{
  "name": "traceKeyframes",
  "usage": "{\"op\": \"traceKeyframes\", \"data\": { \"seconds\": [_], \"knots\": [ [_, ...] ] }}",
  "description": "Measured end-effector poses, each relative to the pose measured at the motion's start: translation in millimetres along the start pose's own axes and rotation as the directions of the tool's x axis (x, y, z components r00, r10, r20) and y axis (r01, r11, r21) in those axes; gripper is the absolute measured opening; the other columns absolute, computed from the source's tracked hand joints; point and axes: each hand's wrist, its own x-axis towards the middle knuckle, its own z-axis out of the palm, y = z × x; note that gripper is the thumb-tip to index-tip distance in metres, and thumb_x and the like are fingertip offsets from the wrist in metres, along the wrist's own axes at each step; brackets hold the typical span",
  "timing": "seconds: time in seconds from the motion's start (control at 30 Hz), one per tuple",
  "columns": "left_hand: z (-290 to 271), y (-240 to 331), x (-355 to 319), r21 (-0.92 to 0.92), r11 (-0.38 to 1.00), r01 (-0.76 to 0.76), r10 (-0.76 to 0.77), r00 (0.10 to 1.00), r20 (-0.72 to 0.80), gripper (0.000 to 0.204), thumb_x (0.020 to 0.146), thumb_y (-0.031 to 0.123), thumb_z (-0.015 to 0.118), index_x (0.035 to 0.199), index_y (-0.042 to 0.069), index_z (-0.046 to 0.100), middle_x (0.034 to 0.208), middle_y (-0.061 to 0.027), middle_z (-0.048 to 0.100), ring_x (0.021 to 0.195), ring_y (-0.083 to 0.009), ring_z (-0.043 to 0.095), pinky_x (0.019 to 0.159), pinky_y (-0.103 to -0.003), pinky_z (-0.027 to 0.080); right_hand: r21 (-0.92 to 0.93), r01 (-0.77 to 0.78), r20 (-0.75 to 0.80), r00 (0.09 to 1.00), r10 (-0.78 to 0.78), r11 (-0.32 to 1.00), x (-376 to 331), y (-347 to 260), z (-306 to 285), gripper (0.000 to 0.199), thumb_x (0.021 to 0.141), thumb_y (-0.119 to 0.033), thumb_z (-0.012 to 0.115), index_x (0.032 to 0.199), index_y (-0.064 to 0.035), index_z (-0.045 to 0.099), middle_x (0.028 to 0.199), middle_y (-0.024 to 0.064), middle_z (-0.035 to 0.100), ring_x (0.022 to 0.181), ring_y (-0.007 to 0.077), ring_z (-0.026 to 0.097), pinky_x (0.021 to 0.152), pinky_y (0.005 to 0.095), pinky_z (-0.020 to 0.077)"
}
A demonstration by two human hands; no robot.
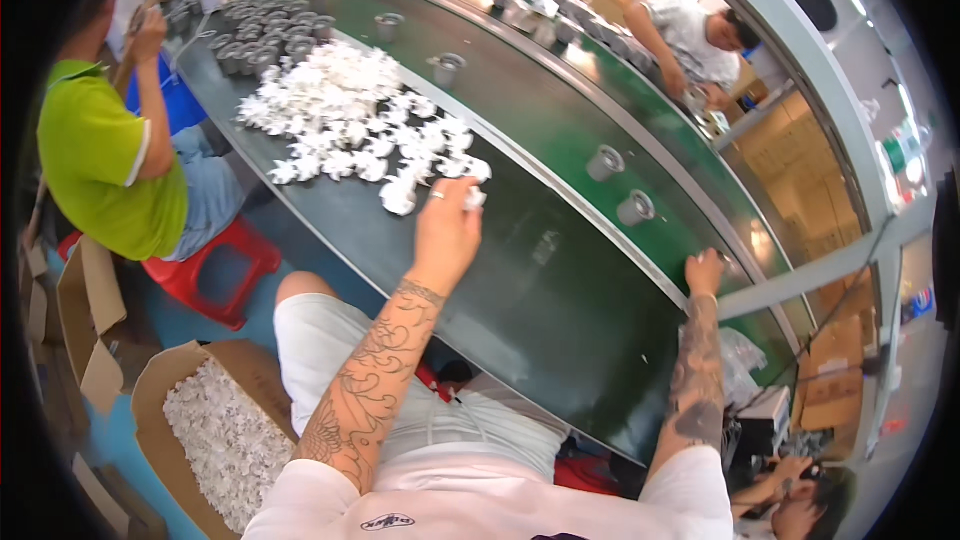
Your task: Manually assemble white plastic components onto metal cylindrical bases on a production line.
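My left hand (pixel 449 232) reaches to the near right edge of a loose pile of small white plastic parts (pixel 335 90). Its fingers are closed on one white plastic part (pixel 475 200). Far out to the right, my right hand (pixel 704 274) is over the green conveyor belt (pixel 540 120) with its fingers curled together. What they grip, if anything, cannot be made out. Several grey cup-shaped housings stand on the belt; the two closest to my right hand are one grey housing (pixel 636 207) and another housing (pixel 605 163).
A dark worktop (pixel 540 280) runs beside the belt behind a metal rail. Many grey housings (pixel 265 35) crowd its far left end. A carton (pixel 170 375) of white parts sits at lower left. A person in green sits left; others work across the belt and at lower right.
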Motion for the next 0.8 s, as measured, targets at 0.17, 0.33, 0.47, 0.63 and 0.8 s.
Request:
{"op": "traceKeyframes", "data": {
  "seconds": [0.17, 0.33, 0.47, 0.63, 0.8],
  "knots": [
    [3.8, 8.2, -3.9, -0.131, 0.991, 0.009, 0.001, 0.997, 0.077, 0.029, 0.090, 0.002, 0.065, 0.119, 0.001, 0.063, 0.099, -0.0106, 0.062, 0.067, -0.0182, 0.061, 0.063, -0.029, 0.049, 0.787, -0.179, 0.088, 0.980, 0.180, 0.590, -47.6, -49.1, -8.4, 0.037, 0.089, -0.024, 0.069, 0.112, 0.0024, 0.058, 0.108, 0.0186, 0.063, 0.095, 0.0307, 0.064, 0.084, 0.0392, 0.0526],
    [-0.8, 19.2, -1.9, -0.402, 0.864, 0.303, -0.163, 0.924, 0.346, 0.026, 0.093, -0.001, 0.061, 0.118, -0.002, 0.062, 0.108, -0.0091, 0.058, 0.077, -0.0124, 0.062, 0.068, -0.025, 0.052, 0.615, -0.728, 0.645, 0.685, -0.338, -0.303, -159.4, -203.9, -67.5, 0.025, 0.101, -0.026, 0.055, 0.109, -0.0028, 0.057, 0.100, 0.0125, 0.065, 0.090, 0.0247, 0.068, 0.077, 0.0407, 0.0581],
    [3.5, 14.3, -1.4, -0.471, 0.824, 0.314, -0.117, 0.909, 0.400, 0.026, 0.092, -0.003, 0.061, 0.118, -0.005, 0.062, 0.117, -0.0087, 0.054, 0.083, -0.0113, 0.062, 0.074, -0.025, 0.055, 0.764, -0.644, 0.533, 0.667, -0.521, -0.043, -182.9, -243.2, -57.2, 0.026, 0.103, -0.028, 0.050, 0.106, -0.0029, 0.053, 0.098, 0.0141, 0.066, 0.078, 0.0252, 0.069, 0.066, 0.0352, 0.0595],
    [2.3, 18.5, 1.4, -0.417, 0.774, 0.476, -0.274, 0.846, 0.457, 0.025, 0.094, 0.003, 0.064, 0.119, -0.002, 0.062, 0.097, -0.0023, 0.064, 0.074, -0.0078, 0.060, 0.069, -0.022, 0.050, 0.730, -0.665, 0.497, 0.673, -0.549, -0.154, -179.1, -235.5, -55.3, 0.026, 0.103, -0.030, 0.049, 0.103, -0.0039, 0.051, 0.097, 0.0126, 0.064, 0.078, 0.0242, 0.070, 0.064, 0.0332, 0.0595],
    [2.5, 22.9, 2.9, -0.429, 0.648, 0.630, -0.295, 0.727, 0.620, 0.026, 0.092, 0.000, 0.066, 0.117, -0.002, 0.063, 0.097, -0.0024, 0.065, 0.081, -0.0095, 0.062, 0.073, -0.022, 0.051, 0.694, -0.695, 0.524, 0.665, -0.533, -0.186, -181.4, -235.8, -58.7, 0.030, 0.105, -0.031, 0.043, 0.108, -0.0030, 0.052, 0.102, 0.0137, 0.065, 0.079, 0.0243, 0.070, 0.066, 0.0331, 0.0594]
  ]
}}
